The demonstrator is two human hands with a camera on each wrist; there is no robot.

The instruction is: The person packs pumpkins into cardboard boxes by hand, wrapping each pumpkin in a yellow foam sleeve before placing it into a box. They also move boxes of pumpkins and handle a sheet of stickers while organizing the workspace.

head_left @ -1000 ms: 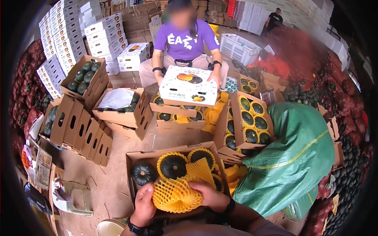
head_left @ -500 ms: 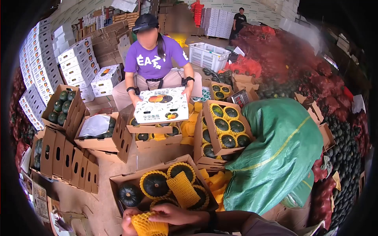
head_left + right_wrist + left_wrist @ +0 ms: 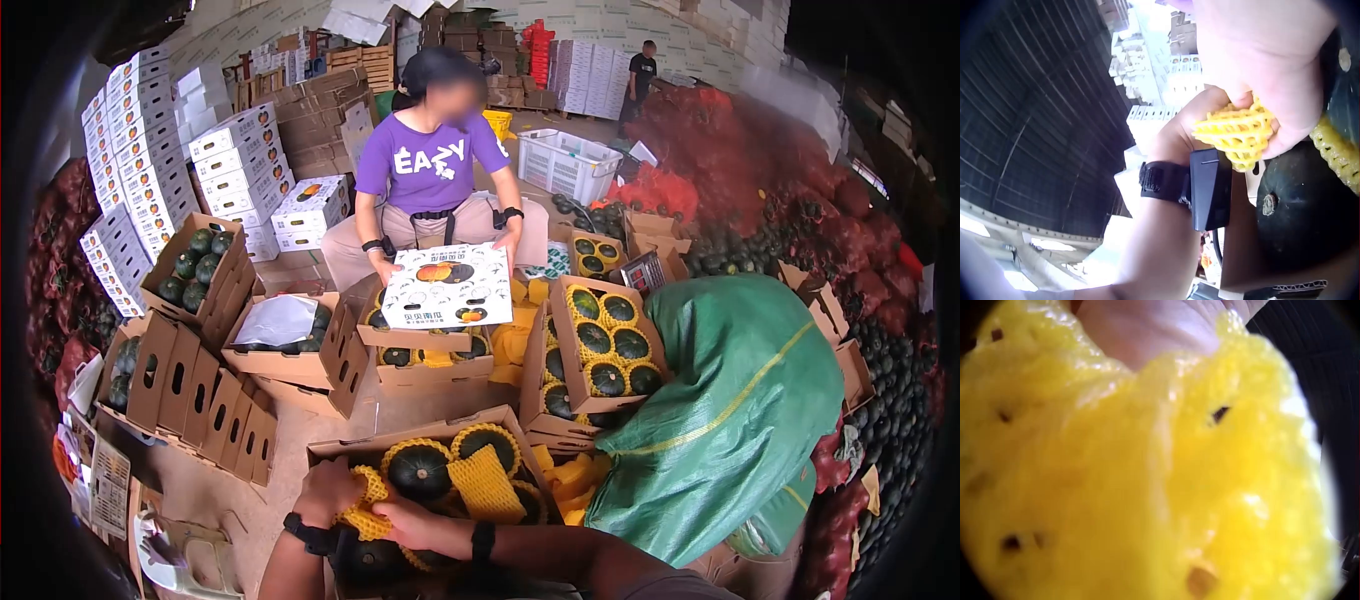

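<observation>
Between my two hands is a yellow foam net sleeve (image 3: 366, 506), bunched up over the left side of an open cardboard box (image 3: 335, 448). My left hand (image 3: 328, 492) grips it from the left, and my right hand (image 3: 418, 527) pinches it from the right. Yellow foam fills most of the left wrist view. Below the hands lies a bare dark green pumpkin (image 3: 370, 562), its stem showing in the right wrist view. Beside them sits a netted pumpkin (image 3: 420, 470). A flat foam net (image 3: 486, 484) rests over the pumpkins on the right.
Opposite sits a person in a purple shirt (image 3: 430, 165), both hands on a white printed carton (image 3: 450, 287). A box of netted pumpkins (image 3: 606, 345) and a large green sack (image 3: 735, 385) stand to the right. Cardboard boxes (image 3: 185, 385) lean in a row at left.
My hands first held the net spread at the box front, then drew it lower and closer; now it is bunched at the box's left side. The seated person has turned their head.
</observation>
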